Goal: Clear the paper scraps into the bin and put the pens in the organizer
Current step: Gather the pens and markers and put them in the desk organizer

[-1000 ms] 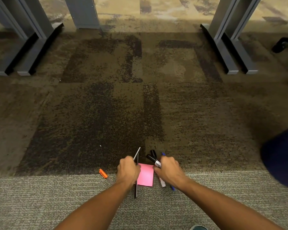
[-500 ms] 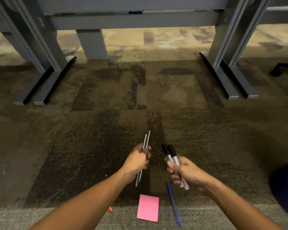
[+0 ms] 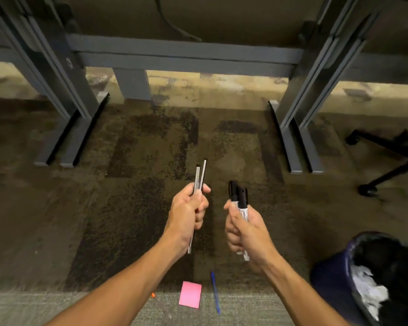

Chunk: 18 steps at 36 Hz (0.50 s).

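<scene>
My left hand (image 3: pixel 189 211) grips two thin silver pens (image 3: pixel 201 176), their tips pointing up and away from me. My right hand (image 3: pixel 244 228) grips two black-capped markers (image 3: pixel 238 197), caps upward. Both hands are held above the carpet, side by side. On the floor near me lie a pink sticky note (image 3: pixel 190 294), a blue pen (image 3: pixel 215 291) just right of it, and an orange-capped pen (image 3: pixel 153 295) mostly hidden by my left forearm. A dark bin (image 3: pixel 332 278) with a black liner stands at the lower right, with white paper scraps (image 3: pixel 370 292) inside. No organizer is in view.
Grey metal desk legs (image 3: pixel 78 128) and their feet stand on the carpet at left and right (image 3: pixel 297 137), joined by a crossbar (image 3: pixel 186 57). A black office chair base (image 3: pixel 391 158) with castors is at the far right.
Both hands have lifted off the floor with the pens and markers they picked up. The view has tilted up, so the desk frame and the bin have come into sight.
</scene>
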Motion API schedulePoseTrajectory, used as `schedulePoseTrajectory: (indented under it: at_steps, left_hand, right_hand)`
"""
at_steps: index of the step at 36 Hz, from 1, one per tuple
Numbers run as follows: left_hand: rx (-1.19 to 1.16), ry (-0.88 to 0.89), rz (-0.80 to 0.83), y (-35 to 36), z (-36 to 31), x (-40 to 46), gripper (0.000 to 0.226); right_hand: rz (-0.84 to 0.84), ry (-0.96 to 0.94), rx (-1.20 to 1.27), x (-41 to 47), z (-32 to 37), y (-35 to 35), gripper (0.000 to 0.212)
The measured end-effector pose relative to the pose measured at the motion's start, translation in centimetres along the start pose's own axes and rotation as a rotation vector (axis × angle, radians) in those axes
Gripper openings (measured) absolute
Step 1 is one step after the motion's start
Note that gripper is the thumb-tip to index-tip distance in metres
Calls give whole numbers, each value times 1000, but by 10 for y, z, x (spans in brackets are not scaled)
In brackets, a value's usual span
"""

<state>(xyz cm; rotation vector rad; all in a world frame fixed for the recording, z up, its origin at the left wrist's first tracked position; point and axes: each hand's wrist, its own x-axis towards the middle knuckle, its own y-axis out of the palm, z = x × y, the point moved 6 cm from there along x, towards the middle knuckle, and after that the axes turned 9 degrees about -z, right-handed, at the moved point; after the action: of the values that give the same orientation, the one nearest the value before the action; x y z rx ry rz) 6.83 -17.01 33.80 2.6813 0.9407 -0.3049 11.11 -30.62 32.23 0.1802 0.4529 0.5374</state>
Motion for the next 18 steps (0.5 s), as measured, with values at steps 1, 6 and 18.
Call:
schedulePoseTrajectory:
  at_steps: [1, 6, 18]
  left_hand:
    - [14, -2, 21, 7, -24, -9, 25]
    - [21, 11, 100, 37, -155, -56, 24]
    - [0, -5, 221, 64, -407, -163, 30]
  right_hand:
    - [-1, -10, -3, -12, 25, 10, 34]
    - [43, -77, -48, -75, 155, 61, 23]
    - [-15, -121, -20, -201, 395, 149, 51]
